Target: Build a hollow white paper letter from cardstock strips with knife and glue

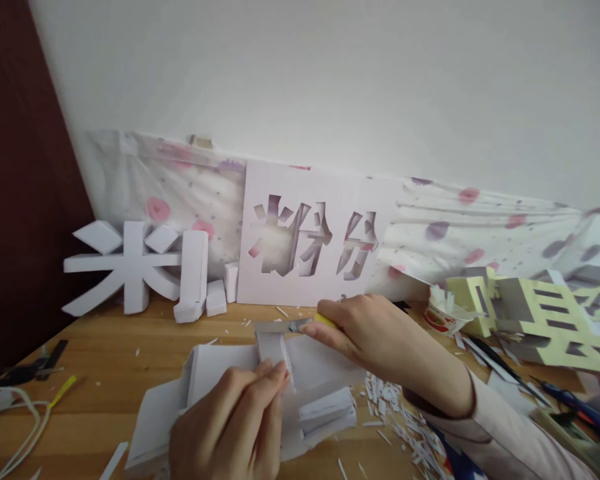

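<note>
A wooden tabletop [105, 353] is backed by a pale wall [330, 80] and one spotted cloth [440, 220]. One white piece [273, 350] is pinched in the left hand's [230, 413] closed grip, near the front of the tabletop; one yellow-handled knife [300, 326] is gripped in the right hand [365, 327], its blade held across the piece's far end. One white board [325, 290] is pierced by two cut-out characters; one large white character [135, 267] is stood to its left. At least two yellow forms [560, 307] are seen at right. One red-and-white cup [435, 319] is filled with white slips [445, 299]. Scraps [395, 407], too many to be counted, are scattered.
</note>
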`<state>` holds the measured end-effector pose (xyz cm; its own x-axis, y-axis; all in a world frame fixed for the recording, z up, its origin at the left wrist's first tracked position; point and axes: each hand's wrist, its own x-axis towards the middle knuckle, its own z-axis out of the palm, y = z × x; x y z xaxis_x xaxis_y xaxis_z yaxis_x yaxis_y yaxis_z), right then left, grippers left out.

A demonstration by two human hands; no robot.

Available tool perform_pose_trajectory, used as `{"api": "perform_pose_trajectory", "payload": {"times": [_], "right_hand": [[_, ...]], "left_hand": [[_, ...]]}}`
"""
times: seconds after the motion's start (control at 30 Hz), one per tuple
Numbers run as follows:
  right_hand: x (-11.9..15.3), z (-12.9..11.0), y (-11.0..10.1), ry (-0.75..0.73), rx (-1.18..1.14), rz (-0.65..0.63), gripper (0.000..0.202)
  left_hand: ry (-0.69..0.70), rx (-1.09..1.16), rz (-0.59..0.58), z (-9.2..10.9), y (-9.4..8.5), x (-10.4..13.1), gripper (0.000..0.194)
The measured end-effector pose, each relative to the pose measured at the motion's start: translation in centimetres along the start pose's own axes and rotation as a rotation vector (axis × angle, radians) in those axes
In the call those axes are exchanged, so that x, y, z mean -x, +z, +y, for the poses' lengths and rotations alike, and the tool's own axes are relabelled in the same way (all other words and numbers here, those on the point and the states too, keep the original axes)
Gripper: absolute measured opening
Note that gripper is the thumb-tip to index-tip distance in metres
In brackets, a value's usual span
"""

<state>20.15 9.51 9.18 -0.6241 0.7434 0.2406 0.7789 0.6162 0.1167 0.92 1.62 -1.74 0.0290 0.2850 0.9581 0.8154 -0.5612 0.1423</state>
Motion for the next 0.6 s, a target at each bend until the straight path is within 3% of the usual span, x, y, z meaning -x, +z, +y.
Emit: {"api": "perform_pose_trajectory", "payload": {"times": [0.33,0.6], "right_hand": [[0.21,-1.01,-0.20,0.020,0.064,-0.061,0.059],[-0.43,-0.85,0.16,0.054,0.120,-0.058,0.066]], "left_hand": [[0.009,0.005,-0.001,-0.09,-0.06,-0.17,0.019],[-0.003,0.028,0.003,-0.83,0.12,-0.49,0.013]]}}
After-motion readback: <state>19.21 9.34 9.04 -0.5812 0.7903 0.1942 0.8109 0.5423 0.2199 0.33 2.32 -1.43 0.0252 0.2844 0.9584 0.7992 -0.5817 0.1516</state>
